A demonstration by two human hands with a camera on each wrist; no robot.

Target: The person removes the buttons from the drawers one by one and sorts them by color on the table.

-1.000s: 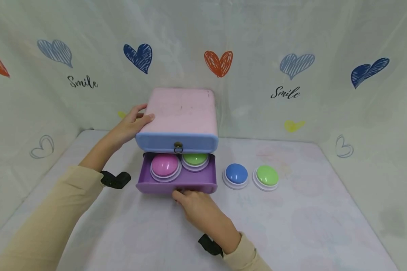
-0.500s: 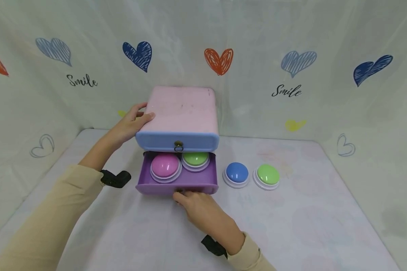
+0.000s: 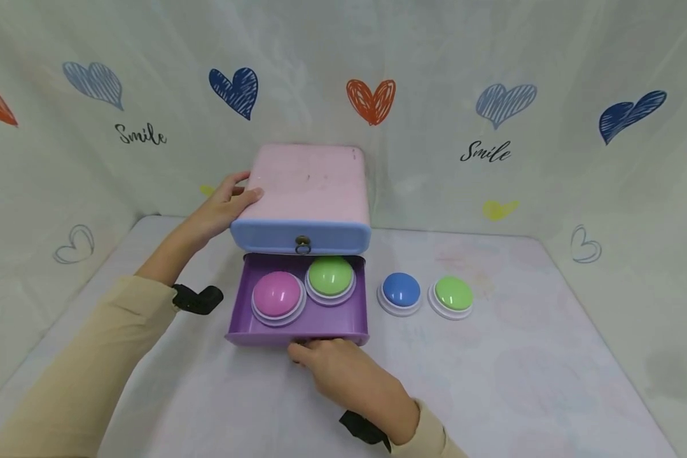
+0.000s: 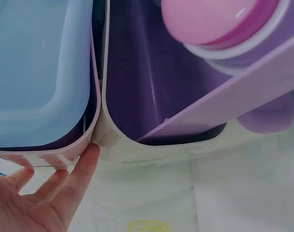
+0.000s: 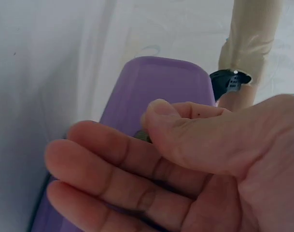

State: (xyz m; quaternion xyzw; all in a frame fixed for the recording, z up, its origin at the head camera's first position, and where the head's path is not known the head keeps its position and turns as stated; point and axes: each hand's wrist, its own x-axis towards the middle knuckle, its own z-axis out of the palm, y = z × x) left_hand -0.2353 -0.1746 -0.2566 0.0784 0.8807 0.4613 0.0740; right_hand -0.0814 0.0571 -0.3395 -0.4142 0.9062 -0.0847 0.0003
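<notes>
A two-tier drawer box stands at the centre of the table, with a pink top (image 3: pixel 309 181) and a blue upper drawer (image 3: pixel 275 235) that is closed. Below it the purple lower drawer (image 3: pixel 334 318) is pulled out. Inside sit a pink push button (image 3: pixel 277 294) and a green push button (image 3: pixel 330 275). My left hand (image 3: pixel 223 207) rests against the box's left side, thumb on the top edge, fingers fairly straight. At the purple drawer's front, my right hand (image 3: pixel 349 372) pinches a small metal drawer pull (image 5: pixel 142 136) between thumb and index finger; most of it is hidden.
Right of the drawer, a blue push button (image 3: pixel 401 290) and another green push button (image 3: pixel 454 293) lie on the white-covered table (image 3: pixel 527 356). Behind the box hangs a pale curtain (image 3: pixel 423 184) printed with hearts. The upper drawer carries a ring pull (image 3: pixel 303 244).
My right hand has drawn the purple drawer further out toward me, and the pink and green buttons inside came with it. The left hand has stayed on the box.
</notes>
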